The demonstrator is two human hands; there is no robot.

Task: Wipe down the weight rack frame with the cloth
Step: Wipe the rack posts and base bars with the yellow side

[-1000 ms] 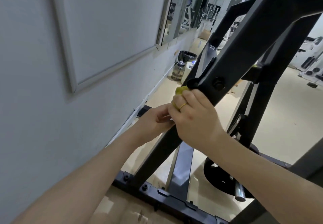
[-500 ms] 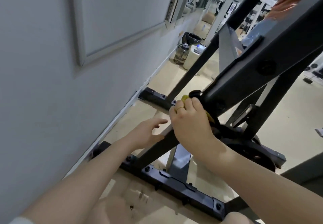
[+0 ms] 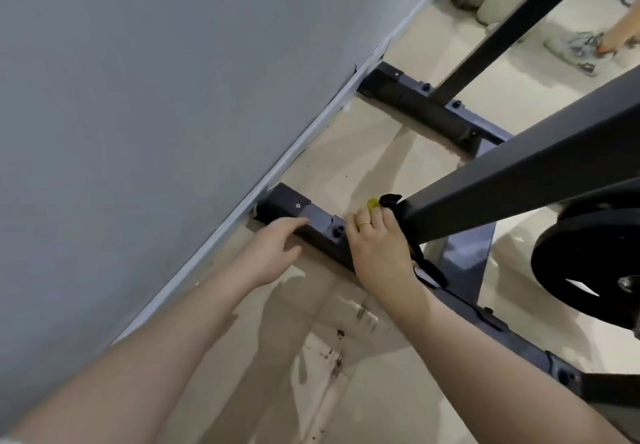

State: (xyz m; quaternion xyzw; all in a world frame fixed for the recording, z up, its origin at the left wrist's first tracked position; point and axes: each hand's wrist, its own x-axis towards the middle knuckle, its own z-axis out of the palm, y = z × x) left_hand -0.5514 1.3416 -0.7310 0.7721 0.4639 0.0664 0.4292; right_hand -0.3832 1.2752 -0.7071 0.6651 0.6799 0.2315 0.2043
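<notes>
- The fingers (image 3: pixel 375 216) of the right hand (image 3: pixel 381 253) are curled round the cloth (image 3: pixel 408 235), pinching it against the lower end of the slanted post (image 3: pixel 502 184) of the weight rack frame (image 3: pixel 433 111).
- The cloth is dark with a yellow corner showing past the fingertips; a loose tail hangs down behind the wrist. I judge it soft, light and limp, so it needs bunching in the palm and firm pressure to wipe rather than slide.
- The frame looks like stiff, heavy painted steel that will not shift under a push; its smooth faces suit long strokes, while the bolts on the base bar (image 3: pixel 322 232) may snag the fabric.
- The left hand (image 3: pixel 273 253) has relaxed, slightly spread fingers resting on the base bar near the wall (image 3: pixel 138 97), holding nothing.
- Both forearms reach forward and down towards the floor (image 3: pixel 277 357), the right wrist bent towards the post.
- A weight plate (image 3: pixel 588 263) sits to the right.
</notes>
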